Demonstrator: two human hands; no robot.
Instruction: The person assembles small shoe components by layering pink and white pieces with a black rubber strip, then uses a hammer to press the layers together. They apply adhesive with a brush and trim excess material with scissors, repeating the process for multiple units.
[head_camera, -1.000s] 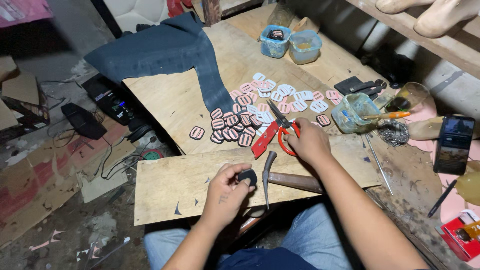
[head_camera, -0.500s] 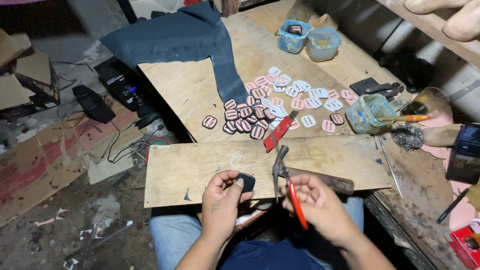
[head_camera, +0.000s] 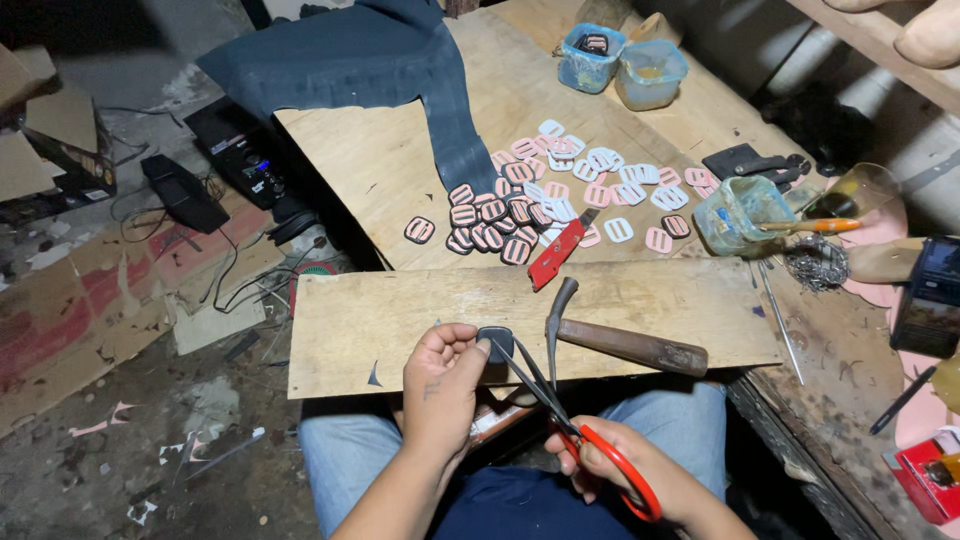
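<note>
Rough plywood boards form the workbench, the nearer wooden plank (head_camera: 400, 330) lying across the person's lap above a littered floor. From the head view, the left hand (head_camera: 440, 385) pinches a small dark rounded piece (head_camera: 495, 343) over the plank's near edge, while the right hand (head_camera: 625, 475) grips red-handled scissors (head_camera: 560, 415), blades parted with tips touching the piece. Trimming that piece looks to be the step in hand; a steady closing cut seems needed. A wooden-handled hammer (head_camera: 620, 345) lies just beside, and pink and white buckle-shaped pieces (head_camera: 560, 195) scatter beyond.
</note>
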